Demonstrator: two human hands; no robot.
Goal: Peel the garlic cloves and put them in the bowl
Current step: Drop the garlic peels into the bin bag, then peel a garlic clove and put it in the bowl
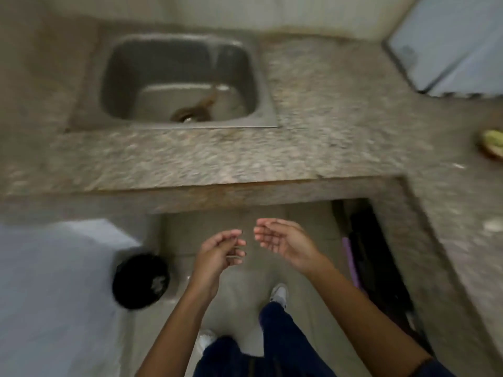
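My left hand [221,250] and my right hand [280,239] hang side by side over the floor, below the front edge of the granite counter [217,156]. Both hold nothing, with fingers loosely curled and palms turned inward. A small gap separates the fingertips. No garlic cloves show clearly. A bowl-like dish with something yellow-green [492,144] sits at the far right edge of the counter, cut off by the frame. The picture is blurred by motion.
A steel sink [179,80] is set into the counter, with a brown object near its drain. A black bin [141,281] stands on the floor at left beside a white appliance [54,281]. The counter turns along the right side, over a dark open space [378,268].
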